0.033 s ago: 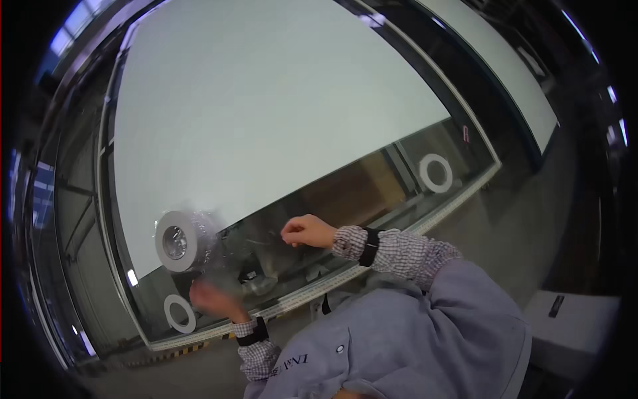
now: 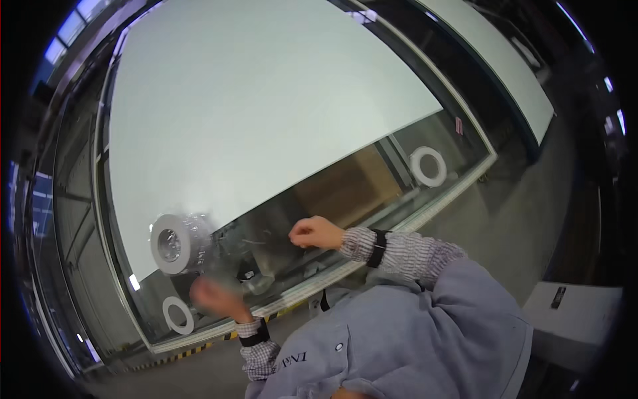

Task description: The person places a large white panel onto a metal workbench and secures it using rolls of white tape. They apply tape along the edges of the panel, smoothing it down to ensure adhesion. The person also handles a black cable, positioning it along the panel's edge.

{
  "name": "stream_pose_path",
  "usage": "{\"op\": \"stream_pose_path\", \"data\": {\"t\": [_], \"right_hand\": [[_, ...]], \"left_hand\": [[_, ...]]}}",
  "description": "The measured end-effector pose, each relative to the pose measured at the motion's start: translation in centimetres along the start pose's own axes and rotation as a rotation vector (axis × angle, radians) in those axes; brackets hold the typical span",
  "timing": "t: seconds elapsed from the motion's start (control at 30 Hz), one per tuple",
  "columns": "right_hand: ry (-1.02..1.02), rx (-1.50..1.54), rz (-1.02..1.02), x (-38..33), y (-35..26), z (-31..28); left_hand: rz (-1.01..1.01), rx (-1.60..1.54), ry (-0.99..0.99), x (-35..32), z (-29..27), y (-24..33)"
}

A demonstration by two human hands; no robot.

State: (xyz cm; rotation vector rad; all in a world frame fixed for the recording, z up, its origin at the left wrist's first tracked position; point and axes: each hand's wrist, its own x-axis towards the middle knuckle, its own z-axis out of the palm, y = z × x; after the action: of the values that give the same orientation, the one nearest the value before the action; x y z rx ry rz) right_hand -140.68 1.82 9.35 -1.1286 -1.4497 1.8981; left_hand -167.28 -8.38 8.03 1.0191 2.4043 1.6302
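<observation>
My right hand [image 2: 318,232] is over the near part of the glass-topped table [image 2: 392,223], its fingers curled into a closed grip. Whatever it holds, if anything, is too small or too clear to make out. Motion smears my left hand [image 2: 216,297], so its fingers cannot be read. Just beyond the left hand is a thick white roll [image 2: 161,246] in crinkled clear plastic wrap [image 2: 203,236]. A flat white ring, like a tape roll [image 2: 178,299], lies left of that hand. Another white ring [image 2: 428,149] lies at the table's right end.
A large white sheet [image 2: 266,100] covers most of the table's far part. A pale, measuring-strip-like edging [image 2: 425,214] runs along the front edge. Beyond the right side stands another white-topped surface [image 2: 498,60]. A white box [image 2: 571,309] is at the lower right.
My right hand has shifted slightly to the right, away from the wrapped roll. My left hand stays near the same spot, still blurred. The whole view has tilted a little.
</observation>
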Motion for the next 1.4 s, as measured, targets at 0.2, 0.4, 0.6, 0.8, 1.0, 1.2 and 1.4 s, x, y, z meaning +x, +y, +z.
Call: {"op": "stream_pose_path", "data": {"t": [0.2,0.4,0.6,0.8,1.0,1.2,1.4], "right_hand": [[0.247,0.363,0.334,-17.1,6.3,-7.9],[0.398,0.494,0.223,-28.6,12.3,-15.0],[0.654,0.631,0.14,-39.2,16.1,-21.8],[0.687,0.273,0.15,-44.9,15.5,-28.2],[0.466,0.017,-0.135,-40.5,4.6,-33.8],[-0.156,0.207,0.162,-39.4,-0.8,-39.8],[0.037,0.539,0.061,-39.2,-1.0,-49.6]], "left_hand": [[0.373,-0.127,-0.824,-13.7,8.3,11.6],[1.028,-0.218,-0.864,-29.9,23.2,20.9],[1.186,0.246,-0.876,-34.0,28.1,20.7],[1.2,0.292,-1.024,-33.1,26.2,25.6],[0.482,-0.193,-1.769,-35.3,21.5,33.7],[0.104,-0.535,-1.845,-39.3,24.7,38.6],[0.397,-0.32,-1.315,-42.4,37.6,37.3]]}}
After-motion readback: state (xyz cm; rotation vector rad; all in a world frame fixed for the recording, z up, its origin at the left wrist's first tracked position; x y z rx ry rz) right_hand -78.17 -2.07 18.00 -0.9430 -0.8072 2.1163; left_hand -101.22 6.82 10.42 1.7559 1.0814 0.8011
